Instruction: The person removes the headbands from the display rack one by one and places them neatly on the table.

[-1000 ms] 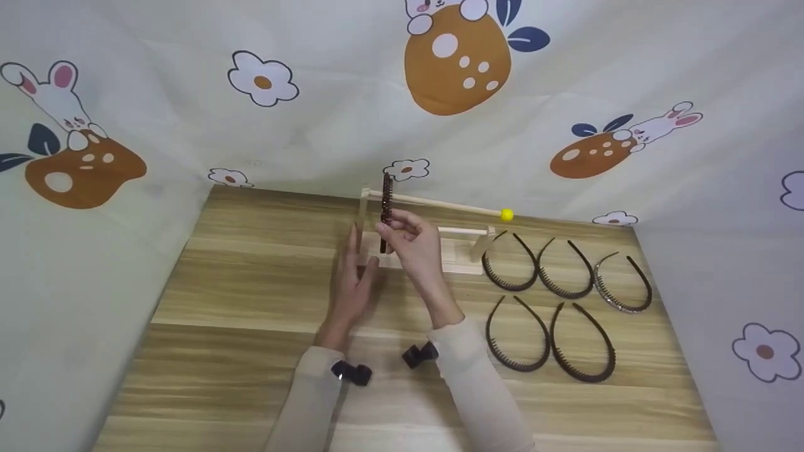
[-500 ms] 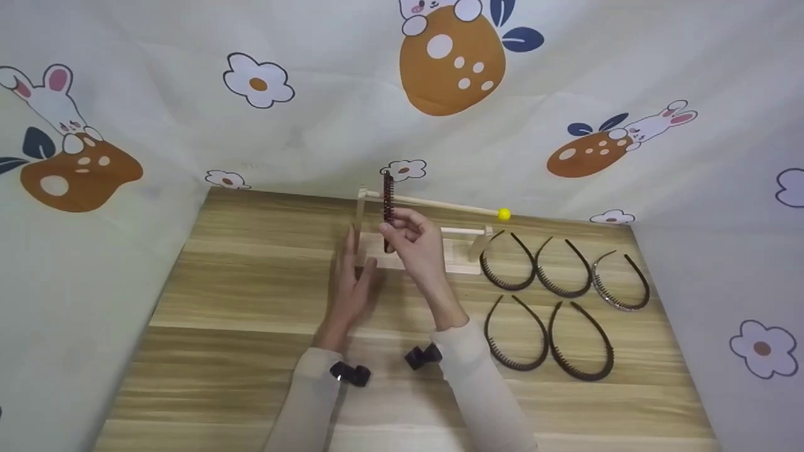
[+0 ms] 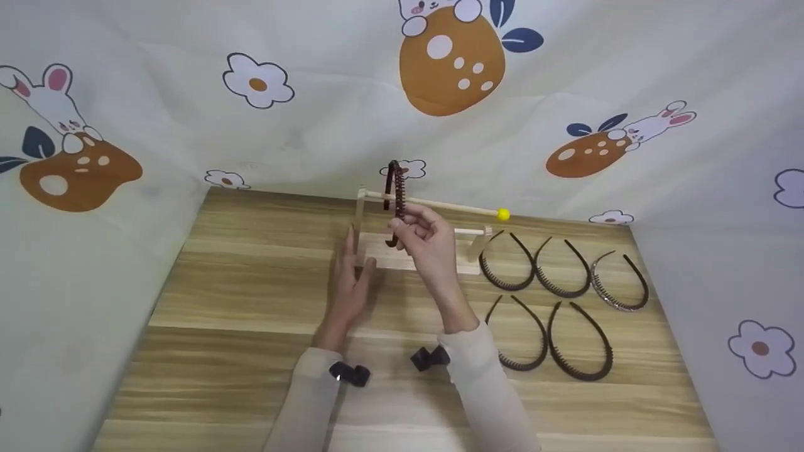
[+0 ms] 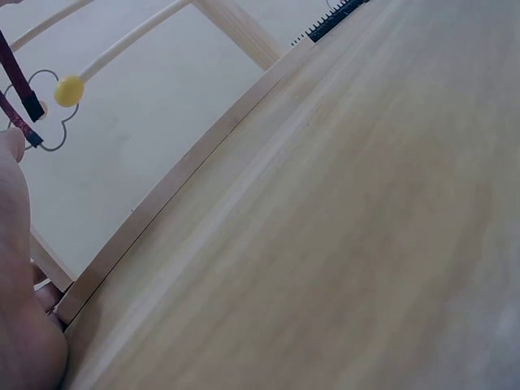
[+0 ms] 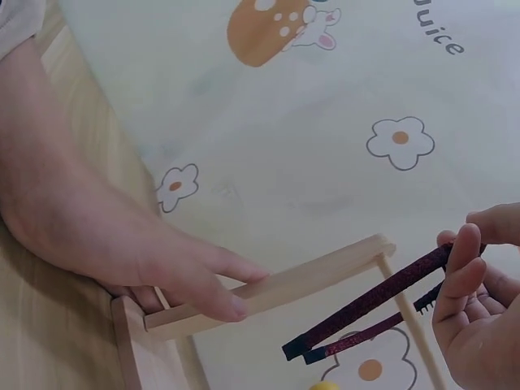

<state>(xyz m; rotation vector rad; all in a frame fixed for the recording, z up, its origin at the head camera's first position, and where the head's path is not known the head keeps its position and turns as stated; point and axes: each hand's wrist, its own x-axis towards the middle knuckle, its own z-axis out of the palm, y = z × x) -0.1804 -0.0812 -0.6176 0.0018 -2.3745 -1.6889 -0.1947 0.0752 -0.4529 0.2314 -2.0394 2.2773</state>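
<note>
In the head view my right hand pinches a dark red toothed headband between thumb and fingers. It is raised in front of the upper rod of a pale wooden rack; whether it loops round that rod I cannot tell. Its two dark tips point away from my hand in the right wrist view. A yellow ball caps the rod's free end. My left hand holds the rack's left post, thumb on one side and fingers on the other. The lower rod is partly hidden by my right hand.
Several dark headbands lie in two rows on the wood-grain table, right of the rack. One sparkly headband lies at the far right of the back row. A patterned cloth stands close behind the rack.
My right hand has shifted slightly to the right. The headband has turned from nearly edge-on, so both its arms now show. My left hand stays on the post.
</note>
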